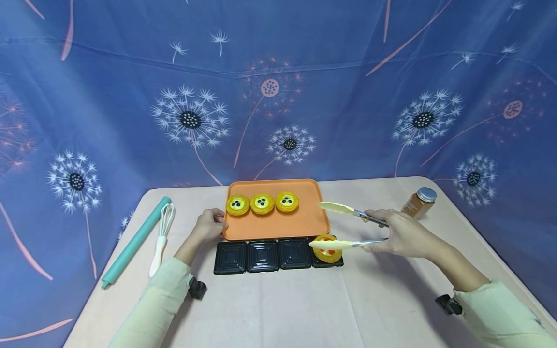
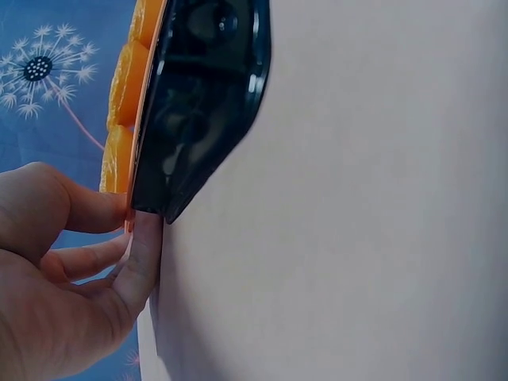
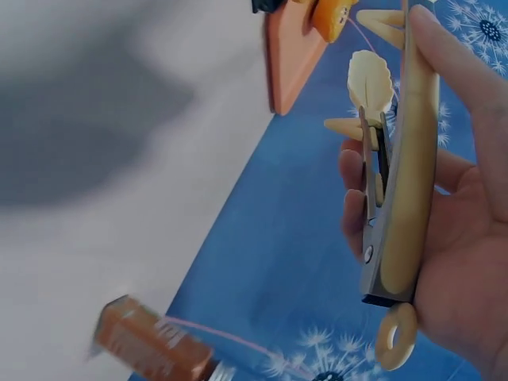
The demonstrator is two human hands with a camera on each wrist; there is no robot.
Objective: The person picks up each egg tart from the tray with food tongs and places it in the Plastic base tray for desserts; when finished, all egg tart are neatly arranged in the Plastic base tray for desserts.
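My left hand pinches the left edge of an orange tray, thumb on top and fingers beneath, as the left wrist view also shows. Three yellow egg tarts with dark berry dots sit in a row on it. My right hand holds a pair of tongs with cream tips spread wide apart. One tip overlaps a tart with red topping in the head view; whether they touch I cannot tell. That tart is at the rightmost compartment of a black plastic tray, directly in front of the orange tray.
A jar with a grey lid stands behind my right hand. On the left lie a teal rolled-up mat or rod and a white-handled whisk. A blue dandelion-print cloth hangs behind the table.
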